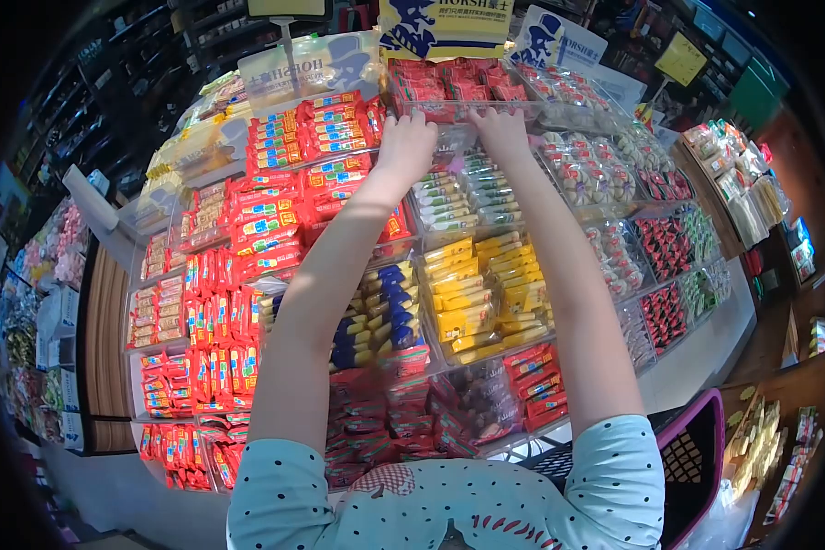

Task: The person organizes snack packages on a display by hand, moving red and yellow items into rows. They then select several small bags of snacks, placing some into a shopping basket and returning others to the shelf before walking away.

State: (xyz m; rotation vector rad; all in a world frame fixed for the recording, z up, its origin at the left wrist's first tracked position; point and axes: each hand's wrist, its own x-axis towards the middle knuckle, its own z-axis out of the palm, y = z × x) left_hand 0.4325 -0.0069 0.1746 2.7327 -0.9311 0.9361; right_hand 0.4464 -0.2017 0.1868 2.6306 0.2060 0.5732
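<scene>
The clear bin of red packets sits in the top row of the display rack, at its far edge, just under the blue-and-white sign. My left hand and right hand both reach up to it with the fingers curled over its front wall. As far as I can see, they grip the plastic itself and not a packet.

Both arms are at full stretch, so I judge my hold to be weak. If the thin wall flexes or the bin tips toward me, the red packets could slide out onto the green packets just below. My forearms also pass close over the blue packets and yellow packets, and a careless drag could sweep some off toward the near edge and the basket.
</scene>
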